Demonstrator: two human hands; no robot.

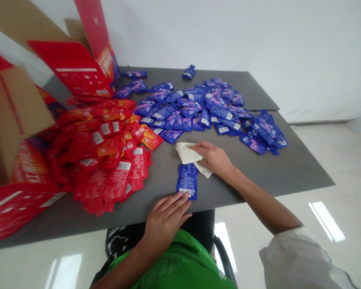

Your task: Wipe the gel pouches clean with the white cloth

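Note:
A blue pouch [187, 178] with fine print and a barcode lies flat on the grey table, close to the front edge. The fingertips of my left hand [167, 216] rest on its lower end, with the fingers stretched out. My right hand [214, 158] grips a folded cream cloth [188, 153], which covers the pouch's upper end. Behind both hands spreads a heap of blue pouches [195, 102], and a pile of red pouches [108, 156] lies to the left.
Two opened red cartons stand on the left, one nearer [24, 204] and one farther back [75, 70]. A white wall [213, 36] borders the grey table [252, 176] behind. Tiled floor [343, 160] shows at the right.

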